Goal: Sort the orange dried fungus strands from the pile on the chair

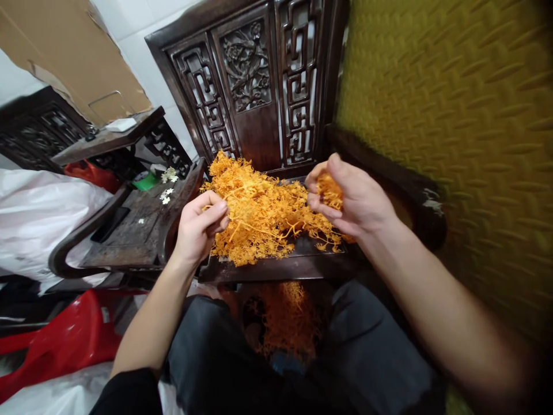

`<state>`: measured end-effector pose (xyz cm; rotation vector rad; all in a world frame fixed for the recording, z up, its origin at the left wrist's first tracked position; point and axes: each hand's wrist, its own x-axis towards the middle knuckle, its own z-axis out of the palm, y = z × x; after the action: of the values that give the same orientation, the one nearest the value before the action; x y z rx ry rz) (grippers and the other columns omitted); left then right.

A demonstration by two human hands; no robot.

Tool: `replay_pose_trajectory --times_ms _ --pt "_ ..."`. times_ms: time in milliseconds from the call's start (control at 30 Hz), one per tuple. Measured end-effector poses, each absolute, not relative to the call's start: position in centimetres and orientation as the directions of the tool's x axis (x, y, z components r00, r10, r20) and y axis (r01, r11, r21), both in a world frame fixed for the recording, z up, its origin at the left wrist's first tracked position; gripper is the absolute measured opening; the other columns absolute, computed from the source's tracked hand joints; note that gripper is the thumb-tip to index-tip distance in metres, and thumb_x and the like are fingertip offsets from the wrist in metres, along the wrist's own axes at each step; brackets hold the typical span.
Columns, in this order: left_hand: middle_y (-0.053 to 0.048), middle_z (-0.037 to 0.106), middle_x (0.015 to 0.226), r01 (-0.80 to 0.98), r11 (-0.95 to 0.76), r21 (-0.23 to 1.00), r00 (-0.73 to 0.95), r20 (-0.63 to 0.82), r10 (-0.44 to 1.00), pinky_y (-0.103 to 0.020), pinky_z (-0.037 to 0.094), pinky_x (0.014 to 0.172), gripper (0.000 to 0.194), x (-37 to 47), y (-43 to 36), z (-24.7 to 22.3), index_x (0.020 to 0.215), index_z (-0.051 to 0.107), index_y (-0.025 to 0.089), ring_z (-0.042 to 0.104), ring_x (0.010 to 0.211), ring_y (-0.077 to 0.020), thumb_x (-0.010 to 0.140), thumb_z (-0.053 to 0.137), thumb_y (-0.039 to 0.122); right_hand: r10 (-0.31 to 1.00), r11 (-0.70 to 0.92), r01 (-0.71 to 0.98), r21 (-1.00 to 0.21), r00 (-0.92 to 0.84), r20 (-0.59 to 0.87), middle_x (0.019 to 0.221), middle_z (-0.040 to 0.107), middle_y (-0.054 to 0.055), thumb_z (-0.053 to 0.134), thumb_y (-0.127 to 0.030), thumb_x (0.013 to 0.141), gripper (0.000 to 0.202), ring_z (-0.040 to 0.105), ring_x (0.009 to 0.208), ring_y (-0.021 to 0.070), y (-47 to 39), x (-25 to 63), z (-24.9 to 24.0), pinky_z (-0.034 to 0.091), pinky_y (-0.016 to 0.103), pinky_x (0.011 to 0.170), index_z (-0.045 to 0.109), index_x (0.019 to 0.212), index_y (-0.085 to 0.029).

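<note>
A heap of orange, finely branched sprigs (254,213), like dried or artificial plant stems, lies on the seat of a dark carved wooden chair (268,268). At the heap's left side my left hand (202,223) is closed in a pinch, with a thin orange stem at its fingertips. My right hand (345,196) is raised at the heap's right end. Its fingers curl round an orange tuft (329,191), which shows between thumb and fingers. How far each sprig reaches inside my hands is hidden.
More orange sprigs (289,320) hang low between my knees. Leftward stand a second dark chair (125,242) with pale flower pieces (166,196) and a green roll (146,181), a red plastic stool (73,334) and a white bag (47,213). A yellow textured surface (453,115) rises at right.
</note>
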<state>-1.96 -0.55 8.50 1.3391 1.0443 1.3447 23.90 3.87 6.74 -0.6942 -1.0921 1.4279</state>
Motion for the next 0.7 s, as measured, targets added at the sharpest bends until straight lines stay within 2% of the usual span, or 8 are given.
replay_pose_trajectory --times_ms 100,200,333,500,567,633,700 --pt "0.000 0.056 0.055 0.025 -0.235 0.972 0.060 0.233 0.971 -0.023 0.022 0.046 0.025 -1.4 -0.8 8.3 0.068 0.058 0.017 0.037 0.046 -0.0063 0.084 0.073 0.030 0.957 0.118 -0.286 -0.951 -0.223 0.186 0.068 0.068 0.005 0.080 -0.060 0.076 0.043 0.047 0.042 0.0072 3.1 22.6 6.1 0.019 0.022 0.032 0.072 0.077 -0.018" --pt "0.000 0.057 0.056 0.112 -0.257 0.960 0.062 0.251 0.966 -0.024 0.025 0.048 0.026 -1.0 -1.0 8.2 0.069 0.060 0.018 0.042 0.049 -0.0084 0.084 0.074 0.033 0.946 0.151 -0.192 -0.970 -0.255 0.198 0.060 0.065 0.002 0.077 -0.055 0.082 0.040 0.036 0.039 0.0059 2.9 21.8 5.4 0.021 0.023 0.036 0.079 0.095 -0.017" --pt "0.000 0.058 0.056 0.151 -0.250 0.956 0.070 0.242 0.968 -0.024 0.028 0.049 0.028 -0.9 -1.0 8.3 0.069 0.060 0.018 0.043 0.050 -0.0092 0.084 0.074 0.037 0.930 0.191 -0.132 -0.973 -0.293 0.222 0.055 0.056 -0.004 0.084 -0.053 0.075 0.062 0.037 0.042 0.0075 3.1 22.4 5.4 0.024 0.023 0.040 0.074 0.127 -0.020" --pt "0.001 0.056 0.053 0.045 -0.141 0.989 0.168 0.131 0.977 -0.024 0.025 0.048 0.029 -1.3 -0.7 8.4 0.067 0.058 0.017 0.040 0.046 -0.0079 0.082 0.075 0.036 0.841 0.146 -0.255 -0.956 -0.477 0.256 0.060 0.052 -0.004 0.077 -0.068 0.075 0.080 0.035 0.046 0.0074 3.5 23.5 5.6 0.023 0.023 0.043 0.067 0.137 -0.019" --pt "0.001 0.055 0.052 0.016 -0.071 0.997 0.246 0.065 0.967 -0.023 0.023 0.046 0.029 -1.5 -0.4 8.4 0.067 0.058 0.017 0.039 0.045 -0.0070 0.080 0.076 0.035 0.779 0.126 -0.223 -0.967 -0.581 0.236 0.057 0.050 -0.006 0.074 -0.070 0.077 0.085 0.034 0.045 0.0076 3.8 23.4 5.5 0.024 0.023 0.043 0.060 0.145 -0.021" --pt "0.002 0.053 0.051 0.004 -0.003 1.000 0.319 0.002 0.948 -0.023 0.020 0.045 0.030 -1.7 -0.1 8.4 0.066 0.057 0.016 0.036 0.043 -0.0059 0.078 0.078 0.035 0.711 0.172 -0.146 -0.974 -0.666 0.225 0.056 0.051 -0.007 0.072 -0.067 0.080 0.083 0.036 0.043 0.0080 4.0 23.1 5.5 0.026 0.022 0.043 0.055 0.149 -0.025" --pt "0.002 0.051 0.050 -0.002 0.037 0.999 0.344 -0.034 0.938 -0.022 0.017 0.045 0.031 -1.7 0.1 8.3 0.065 0.057 0.016 0.033 0.042 -0.0049 0.077 0.079 0.034 0.687 0.297 -0.063 -0.953 -0.679 0.259 0.063 0.061 -0.005 0.074 -0.063 0.080 0.070 0.046 0.047 0.0095 4.1 22.6 5.6 0.035 0.023 0.048 0.065 0.140 -0.027"
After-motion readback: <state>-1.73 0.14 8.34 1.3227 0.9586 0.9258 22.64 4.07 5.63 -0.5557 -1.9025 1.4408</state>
